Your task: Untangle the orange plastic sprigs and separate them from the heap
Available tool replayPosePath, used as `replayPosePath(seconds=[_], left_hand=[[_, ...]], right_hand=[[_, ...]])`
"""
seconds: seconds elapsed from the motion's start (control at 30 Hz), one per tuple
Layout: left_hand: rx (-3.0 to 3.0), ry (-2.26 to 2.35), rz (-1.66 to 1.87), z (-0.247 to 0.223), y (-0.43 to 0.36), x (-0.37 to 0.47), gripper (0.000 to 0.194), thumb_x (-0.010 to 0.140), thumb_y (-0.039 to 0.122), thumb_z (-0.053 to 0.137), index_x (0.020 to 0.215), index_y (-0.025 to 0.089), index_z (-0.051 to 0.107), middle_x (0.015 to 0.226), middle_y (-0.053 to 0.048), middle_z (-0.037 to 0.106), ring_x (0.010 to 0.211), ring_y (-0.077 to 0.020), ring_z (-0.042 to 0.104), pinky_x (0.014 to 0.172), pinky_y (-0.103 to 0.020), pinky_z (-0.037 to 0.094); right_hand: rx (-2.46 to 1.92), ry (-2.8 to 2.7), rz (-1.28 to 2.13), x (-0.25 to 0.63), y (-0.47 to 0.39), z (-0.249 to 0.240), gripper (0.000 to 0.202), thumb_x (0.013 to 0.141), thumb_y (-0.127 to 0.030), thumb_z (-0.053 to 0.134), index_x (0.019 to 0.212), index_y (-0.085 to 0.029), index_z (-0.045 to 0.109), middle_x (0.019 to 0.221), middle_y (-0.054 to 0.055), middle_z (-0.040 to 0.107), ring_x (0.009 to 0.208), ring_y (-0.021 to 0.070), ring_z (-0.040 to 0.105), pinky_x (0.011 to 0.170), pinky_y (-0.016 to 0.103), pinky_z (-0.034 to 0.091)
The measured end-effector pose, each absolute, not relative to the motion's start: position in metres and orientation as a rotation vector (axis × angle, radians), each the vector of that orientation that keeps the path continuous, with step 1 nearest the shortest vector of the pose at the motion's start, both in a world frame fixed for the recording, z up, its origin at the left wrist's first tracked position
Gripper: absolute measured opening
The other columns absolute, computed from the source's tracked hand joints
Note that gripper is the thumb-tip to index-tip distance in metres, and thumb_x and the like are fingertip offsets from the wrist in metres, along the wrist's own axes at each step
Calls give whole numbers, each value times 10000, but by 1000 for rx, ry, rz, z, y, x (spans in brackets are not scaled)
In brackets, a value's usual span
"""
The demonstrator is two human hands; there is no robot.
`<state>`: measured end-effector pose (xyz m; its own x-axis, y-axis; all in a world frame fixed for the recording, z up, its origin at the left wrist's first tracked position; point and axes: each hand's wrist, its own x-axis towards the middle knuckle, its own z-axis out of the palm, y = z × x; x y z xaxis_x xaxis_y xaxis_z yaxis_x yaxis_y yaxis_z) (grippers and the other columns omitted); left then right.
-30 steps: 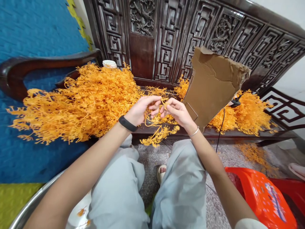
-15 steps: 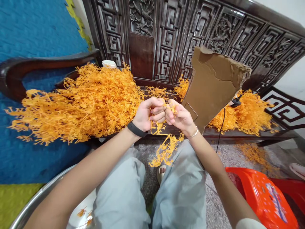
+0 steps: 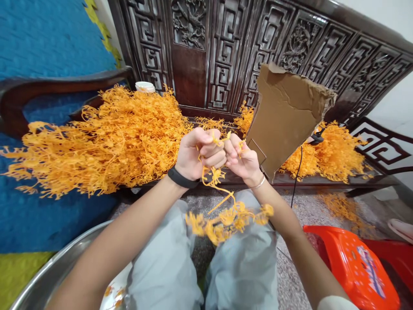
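Orange, branching, plastic-looking strand (image 3: pixel 238 211): from the head view I see it dangling over the pale grey trousers (image 3: pixel 161 262). The left hand (image 3: pixel 196 153) and right hand (image 3: pixel 243 159), curled side by side, both pinch its upper end, so I'd judge this piece unfinished. A big tangled orange heap (image 3: pixel 125 146) fills the left of the dark carved wooden bench (image 3: pixel 189 79); beyond the brown cardboard sheet (image 3: pixel 284 112) sits a smaller orange heap (image 3: pixel 342 150). Which is done, I can't tell.
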<state>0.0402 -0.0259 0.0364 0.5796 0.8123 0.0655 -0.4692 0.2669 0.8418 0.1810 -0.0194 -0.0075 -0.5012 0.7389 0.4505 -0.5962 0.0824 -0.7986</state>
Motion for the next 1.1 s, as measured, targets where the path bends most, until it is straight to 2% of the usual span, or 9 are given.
replayPosePath(seconds=[0.23,0.4,0.5,0.6,0.8,0.97,1.1], left_hand=[[958,325,955,22,-1,38,430,804,236,386,390,162,295,360,45,217,279,-38,271,366,-208,277],[1007,400,943,10,12,36,324,775,191,411,453,156,425,386,59,237,306,-42,301,377,-194,268],[1136,505,927,6,16,35,284,764,185,455,483,145,473,382,53,291,326,-42,322,378,-183,261],[1233,627,986,5,17,33,263,762,183,491,504,134,495,378,48,328,338,-38,327,379,-172,254],[1284,684,1031,4,16,35,242,748,192,519,514,134,503,405,45,354,360,-37,330,378,-176,248],[1337,655,980,1,17,35,226,726,197,538,509,137,522,427,34,373,375,-45,341,382,-194,256],[1328,630,932,1,17,32,279,783,282,500,546,140,546,422,31,375,377,-57,367,403,-201,290]], right_hand=[[-421,-1232,1491,189,-2,-18,372,615,-405,759,691,-211,451,712,-34,522,609,70,535,642,218,517],[-692,-1198,1324,198,15,-31,227,704,-354,688,802,-191,562,727,-23,570,629,64,549,639,203,494],[-917,-1165,1192,203,31,-45,239,689,-306,688,841,-185,549,646,-40,581,533,61,532,560,195,472],[-1190,-1205,1035,208,50,-62,195,691,-272,660,745,-183,495,586,-52,559,485,70,522,506,193,446],[-1653,-1392,736,217,77,-91,94,715,-107,556,683,-180,505,484,-73,458,444,88,464,486,207,368],[-1693,-1464,680,220,84,-100,110,708,-83,559,761,-175,587,567,-55,502,492,95,461,567,234,393],[-1683,-1492,653,221,83,-97,164,713,-82,564,844,-170,609,686,-37,536,531,84,471,624,240,413]])
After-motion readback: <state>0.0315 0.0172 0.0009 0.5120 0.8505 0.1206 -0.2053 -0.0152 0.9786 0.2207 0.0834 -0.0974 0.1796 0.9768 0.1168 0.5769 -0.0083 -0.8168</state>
